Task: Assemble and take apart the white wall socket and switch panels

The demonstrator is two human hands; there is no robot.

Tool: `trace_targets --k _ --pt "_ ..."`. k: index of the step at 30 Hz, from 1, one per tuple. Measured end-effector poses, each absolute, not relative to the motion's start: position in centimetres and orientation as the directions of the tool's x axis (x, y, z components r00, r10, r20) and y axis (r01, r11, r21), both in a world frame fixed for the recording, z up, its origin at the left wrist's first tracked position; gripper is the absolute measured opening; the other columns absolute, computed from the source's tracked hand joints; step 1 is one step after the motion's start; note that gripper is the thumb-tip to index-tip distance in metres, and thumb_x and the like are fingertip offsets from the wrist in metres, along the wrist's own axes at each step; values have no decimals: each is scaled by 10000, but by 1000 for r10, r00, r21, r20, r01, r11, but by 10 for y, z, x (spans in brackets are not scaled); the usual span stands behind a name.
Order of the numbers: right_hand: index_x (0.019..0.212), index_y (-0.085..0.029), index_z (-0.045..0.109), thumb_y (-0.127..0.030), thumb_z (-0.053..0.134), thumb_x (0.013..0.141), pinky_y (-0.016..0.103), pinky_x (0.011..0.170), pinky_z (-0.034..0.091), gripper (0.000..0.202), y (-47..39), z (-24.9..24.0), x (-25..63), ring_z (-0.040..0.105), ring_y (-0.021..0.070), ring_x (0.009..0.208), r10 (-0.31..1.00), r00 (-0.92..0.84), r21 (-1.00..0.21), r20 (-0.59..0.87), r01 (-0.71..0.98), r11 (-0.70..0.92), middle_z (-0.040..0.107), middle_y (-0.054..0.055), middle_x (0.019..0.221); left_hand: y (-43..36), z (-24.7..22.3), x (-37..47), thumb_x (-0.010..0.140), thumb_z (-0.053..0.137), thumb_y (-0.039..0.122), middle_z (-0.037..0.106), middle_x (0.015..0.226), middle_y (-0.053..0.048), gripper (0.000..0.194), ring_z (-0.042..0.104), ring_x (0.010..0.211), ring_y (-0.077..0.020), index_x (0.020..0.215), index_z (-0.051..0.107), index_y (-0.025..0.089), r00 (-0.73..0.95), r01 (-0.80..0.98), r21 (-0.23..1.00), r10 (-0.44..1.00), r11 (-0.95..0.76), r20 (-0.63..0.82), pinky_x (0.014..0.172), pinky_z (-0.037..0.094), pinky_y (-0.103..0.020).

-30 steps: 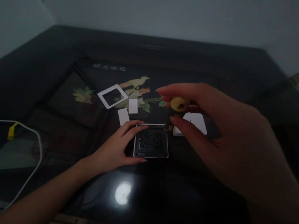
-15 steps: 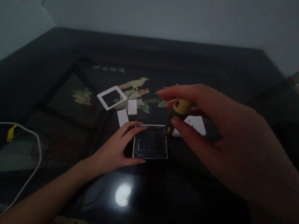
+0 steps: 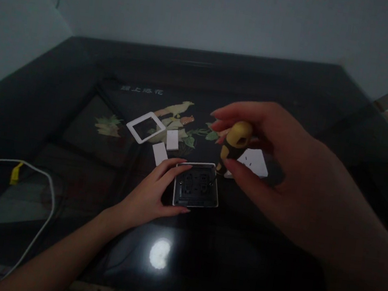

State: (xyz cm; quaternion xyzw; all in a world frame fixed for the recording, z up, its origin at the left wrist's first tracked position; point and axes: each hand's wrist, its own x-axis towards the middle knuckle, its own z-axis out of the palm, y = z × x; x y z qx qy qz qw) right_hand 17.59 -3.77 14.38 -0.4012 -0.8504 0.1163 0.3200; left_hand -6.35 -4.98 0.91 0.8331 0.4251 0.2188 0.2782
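Note:
My left hand [image 3: 152,190] grips the left side of a dark switch module with a white rim [image 3: 197,186], which lies on the black table. Its thumb is at the near edge and its fingers at the far edge. In my right hand [image 3: 277,161] is a screwdriver with a yellow and black handle [image 3: 233,141], held between thumb and fingers. The screwdriver leans over the right side of the module, its tip near a screw [image 3: 211,183] there; in the dim light I cannot tell whether they touch. Behind it lies a white socket plate [image 3: 254,162], partly hidden by my right hand.
A white frame [image 3: 132,125] and two small white rectangular pieces, one nearer [image 3: 159,152] and one farther [image 3: 172,140], lie beyond my left hand. At the left, a white cable [image 3: 51,184] with a yellow tag [image 3: 15,173] curves over the glossy black table [image 3: 196,74]. A wall stands behind.
My right hand has shifted its grip and the screwdriver handle has turned, its hole now facing another way. The left hand and the module have stayed nearly in place.

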Motion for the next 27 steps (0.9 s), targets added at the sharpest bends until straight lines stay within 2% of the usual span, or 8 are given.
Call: trace_targets --k 5,8,11,14,17,20,23,27 --pt "1180 -207 647 -291 691 866 359 808 577 328 -35 139 170 650 235 960 722 -463 -306 514 687 659 648 87 1118 -50 8 -63 770 777 442 386 1460 -128 837 443 1352 -375 1451 306 317 537 600 633 833 -490 137 1118 413 -590" --pt "1174 -206 666 -202 665 868 344 759 576 306 -35 136 167 657 205 851 701 -432 -296 568 687 664 663 61 1009 -50 10 -62 773 773 431 373 1468 -127 832 425 1369 -378 1452 304 325 544 593 640 829 -489 129 1129 394 -600" --pt "1299 -185 574 -57 598 835 313 830 579 482 -36 139 170 685 189 935 739 -423 -387 525 655 650 678 44 1161 -50 12 -62 778 768 430 371 1469 -125 819 423 1372 -376 1451 312 333 543 595 648 832 -475 112 1131 387 -608" --pt "1272 -146 561 -11 555 817 290 915 563 474 -37 143 174 679 181 1036 740 -492 -439 459 598 670 678 45 1219 -50 12 -62 778 768 439 370 1467 -126 813 424 1370 -376 1445 315 331 544 600 644 832 -475 108 1131 388 -609" --pt "1210 -166 604 -162 641 872 330 927 563 340 -36 141 173 649 207 1089 707 -519 -393 480 594 702 669 57 1191 -51 11 -63 769 780 433 378 1462 -132 822 442 1354 -372 1438 319 310 538 610 628 834 -483 119 1124 412 -584" --pt "1160 -226 651 -295 689 870 378 845 585 300 -35 137 169 665 231 1000 707 -448 -317 547 671 670 659 54 1134 -51 10 -63 770 781 433 382 1461 -134 820 445 1352 -366 1434 319 296 539 615 617 833 -491 126 1121 425 -564" --pt "1177 -243 653 -169 637 879 330 827 583 307 -36 138 167 683 193 925 721 -418 -327 552 687 649 684 26 1069 -50 10 -63 780 770 439 364 1468 -131 817 424 1369 -371 1442 310 309 546 604 626 828 -493 126 1131 405 -578" --pt "1292 -156 584 -8 561 836 292 913 558 480 -39 145 171 678 178 1004 737 -479 -395 477 633 666 700 37 1181 -49 10 -63 784 764 446 363 1464 -133 803 417 1375 -371 1439 318 315 545 600 639 831 -481 113 1138 389 -593"
